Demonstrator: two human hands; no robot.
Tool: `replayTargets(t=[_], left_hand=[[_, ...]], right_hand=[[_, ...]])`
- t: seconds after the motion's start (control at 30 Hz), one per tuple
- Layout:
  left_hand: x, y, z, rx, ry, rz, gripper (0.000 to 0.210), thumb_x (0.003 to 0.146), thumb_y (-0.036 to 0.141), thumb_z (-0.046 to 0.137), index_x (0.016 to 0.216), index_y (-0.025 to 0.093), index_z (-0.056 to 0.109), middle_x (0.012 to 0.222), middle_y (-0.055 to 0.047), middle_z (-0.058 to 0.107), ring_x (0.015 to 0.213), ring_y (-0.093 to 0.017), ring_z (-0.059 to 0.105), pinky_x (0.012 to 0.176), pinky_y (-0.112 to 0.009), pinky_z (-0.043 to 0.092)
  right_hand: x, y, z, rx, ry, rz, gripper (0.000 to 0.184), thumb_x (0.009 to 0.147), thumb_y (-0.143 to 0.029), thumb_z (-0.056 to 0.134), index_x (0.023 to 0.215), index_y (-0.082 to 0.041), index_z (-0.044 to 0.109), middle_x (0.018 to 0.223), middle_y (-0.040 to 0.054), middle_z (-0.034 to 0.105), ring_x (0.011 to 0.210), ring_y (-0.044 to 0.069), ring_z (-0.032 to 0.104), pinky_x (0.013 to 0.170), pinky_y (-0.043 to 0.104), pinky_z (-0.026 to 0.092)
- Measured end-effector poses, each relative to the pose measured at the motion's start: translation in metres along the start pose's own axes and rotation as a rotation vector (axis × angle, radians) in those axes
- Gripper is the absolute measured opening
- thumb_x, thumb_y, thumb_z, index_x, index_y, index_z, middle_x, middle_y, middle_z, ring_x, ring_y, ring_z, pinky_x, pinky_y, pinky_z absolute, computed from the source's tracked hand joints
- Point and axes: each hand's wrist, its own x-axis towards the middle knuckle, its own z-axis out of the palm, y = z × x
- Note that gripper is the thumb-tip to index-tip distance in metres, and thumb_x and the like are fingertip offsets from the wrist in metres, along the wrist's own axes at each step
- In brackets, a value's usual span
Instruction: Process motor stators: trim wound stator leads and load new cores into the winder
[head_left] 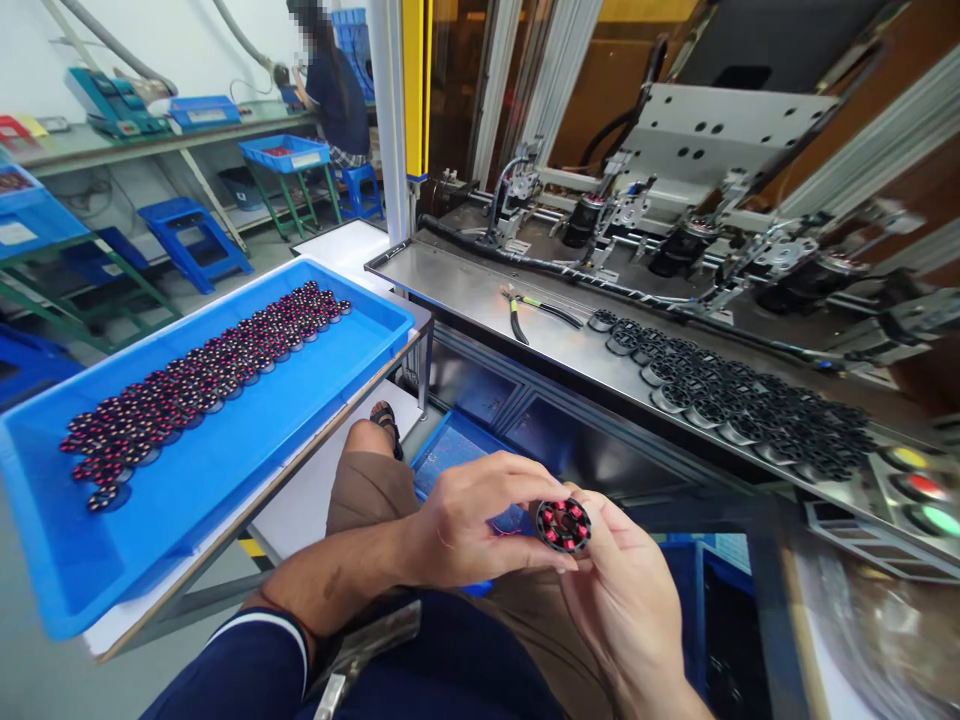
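Observation:
Over my lap, my left hand (480, 515) and my right hand (626, 590) both grip one small round motor stator (564, 525). Its black toothed ring faces up toward me, with red windings between the teeth. The left thumb and fingers pinch it from the left side. On the right, my other thumb and fingers press against its edge, and part of its body is hidden behind them. To the left, a blue tray (300, 435) carries rows of similar wound stators (202, 370). Many black ring-shaped parts (750, 405) lie on the metal ledge (480, 290) at right.
Cutting pliers (551, 308) rest on the ledge before a machine with several winding stations (686, 245). Yellow, red and green buttons (922, 487) sit at the right. A blue bin (461, 450) stands below the ledge. A co-worker (337, 100) sits at a far bench.

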Motion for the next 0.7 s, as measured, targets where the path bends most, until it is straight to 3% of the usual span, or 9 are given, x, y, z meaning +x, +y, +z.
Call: replayTargets(t=[0.27, 0.33, 0.43, 0.5, 0.57, 0.63, 0.7], left_hand=[[0.001, 0.003, -0.003, -0.085, -0.07, -0.083, 0.028, 0.083, 0.032, 0.075, 0.107, 0.017, 0.071, 0.109, -0.013, 0.075, 0.102, -0.023, 0.071, 0.092, -0.037, 0.057], [0.001, 0.005, -0.004, -0.16, -0.082, -0.106, 0.02, 0.086, 0.027, 0.071, 0.104, 0.018, 0.072, 0.108, -0.013, 0.074, 0.104, -0.022, 0.07, 0.094, -0.037, 0.057], [0.0, 0.004, -0.003, -0.404, -0.081, -0.177, 0.019, 0.08, 0.021, 0.077, 0.098, 0.019, 0.072, 0.109, -0.012, 0.072, 0.11, -0.022, 0.067, 0.097, -0.037, 0.054], [-0.001, 0.0, 0.0, -0.659, -0.05, -0.313, 0.036, 0.069, 0.023, 0.087, 0.101, 0.019, 0.07, 0.115, -0.011, 0.069, 0.112, -0.022, 0.066, 0.097, -0.036, 0.054], [-0.002, -0.005, 0.003, -0.894, -0.052, -0.544, 0.046, 0.068, 0.033, 0.089, 0.105, 0.018, 0.066, 0.109, -0.01, 0.07, 0.099, -0.019, 0.07, 0.086, -0.03, 0.057], [-0.002, -0.009, 0.007, -1.059, -0.189, -0.781, 0.048, 0.074, 0.049, 0.081, 0.102, 0.014, 0.064, 0.092, -0.01, 0.073, 0.078, -0.018, 0.073, 0.069, -0.027, 0.058], [-0.001, -0.01, 0.009, -1.143, -0.351, -0.916, 0.052, 0.076, 0.058, 0.075, 0.097, 0.011, 0.064, 0.078, -0.009, 0.072, 0.065, -0.018, 0.072, 0.057, -0.025, 0.056]], right_hand=[[0.0, -0.002, 0.003, -0.06, -0.005, -0.115, 0.032, 0.086, -0.043, 0.074, 0.066, -0.019, 0.066, 0.064, 0.0002, 0.054, 0.056, 0.014, 0.051, 0.052, 0.026, 0.047], [0.0, -0.005, 0.004, -0.175, 0.016, -0.232, 0.031, 0.091, -0.04, 0.068, 0.068, -0.019, 0.065, 0.065, -0.0003, 0.055, 0.054, 0.012, 0.051, 0.049, 0.024, 0.046], [0.0, -0.013, 0.0, -0.458, 0.043, -0.551, 0.023, 0.096, -0.025, 0.061, 0.074, -0.02, 0.062, 0.068, 0.0003, 0.058, 0.058, 0.013, 0.055, 0.051, 0.023, 0.047], [0.0, -0.021, -0.005, -0.663, -0.007, -0.768, 0.017, 0.095, -0.015, 0.058, 0.079, -0.02, 0.062, 0.069, 0.0012, 0.06, 0.06, 0.014, 0.059, 0.053, 0.025, 0.049], [0.001, -0.028, -0.011, -0.85, -0.094, -0.92, 0.013, 0.092, -0.01, 0.057, 0.086, -0.021, 0.062, 0.071, 0.0024, 0.064, 0.061, 0.016, 0.062, 0.052, 0.026, 0.051], [0.001, -0.034, -0.018, -0.995, -0.152, -1.018, 0.013, 0.09, -0.009, 0.059, 0.092, -0.021, 0.063, 0.075, 0.004, 0.068, 0.061, 0.017, 0.065, 0.051, 0.027, 0.053], [0.001, -0.037, -0.024, -1.074, -0.168, -1.082, 0.014, 0.09, -0.009, 0.06, 0.094, -0.022, 0.064, 0.078, 0.005, 0.07, 0.063, 0.018, 0.068, 0.053, 0.028, 0.056]])
